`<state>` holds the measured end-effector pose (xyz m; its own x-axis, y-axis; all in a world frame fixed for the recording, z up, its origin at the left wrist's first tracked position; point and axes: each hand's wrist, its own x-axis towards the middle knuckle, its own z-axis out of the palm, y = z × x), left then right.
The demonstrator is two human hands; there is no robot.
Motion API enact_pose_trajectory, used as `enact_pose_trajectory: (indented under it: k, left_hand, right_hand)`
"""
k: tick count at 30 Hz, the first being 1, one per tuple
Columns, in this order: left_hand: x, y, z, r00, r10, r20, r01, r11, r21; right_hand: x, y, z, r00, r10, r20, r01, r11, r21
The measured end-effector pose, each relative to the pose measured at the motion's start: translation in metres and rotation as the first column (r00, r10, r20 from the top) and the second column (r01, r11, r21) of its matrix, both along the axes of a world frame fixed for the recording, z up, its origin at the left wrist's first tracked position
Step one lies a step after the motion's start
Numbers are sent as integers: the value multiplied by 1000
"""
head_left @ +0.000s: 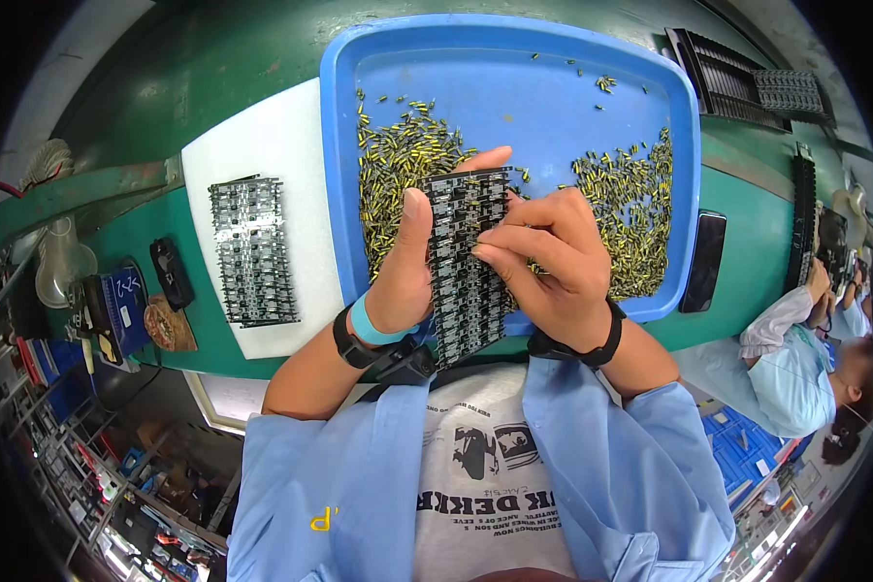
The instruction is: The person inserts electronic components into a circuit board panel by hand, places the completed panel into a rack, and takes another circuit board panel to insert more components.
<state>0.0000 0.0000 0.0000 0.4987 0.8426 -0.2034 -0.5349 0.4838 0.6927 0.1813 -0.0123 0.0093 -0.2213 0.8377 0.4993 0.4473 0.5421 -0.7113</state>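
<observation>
Where the left grip (404, 283) curls, a panel (468, 281) rests.

Circuit panel (456, 301) metallic-flecked; tray (495, 92) smooth plastic; phone (705, 260) glossy; jacket (306, 470) cloth.

A long, dark circuit panel (468, 301), studded with rows of small parts, sits lengthwise in the left grip (404, 276).
</observation>
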Motion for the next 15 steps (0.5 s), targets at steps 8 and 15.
enact_pose_trajectory:
  k: [8, 15]
  left_hand:
    - [-2, -1, -4, 999, -33, 1, 33, 999, 38]
    - [-1, -1, -5, 999, -40, 16, 38, 997, 66]
  right_hand:
    - [-1, 0, -1, 1000, -14, 12, 14, 1000, 26]
    - [1, 0, 1, 1000, 9, 20, -9, 1000, 8]
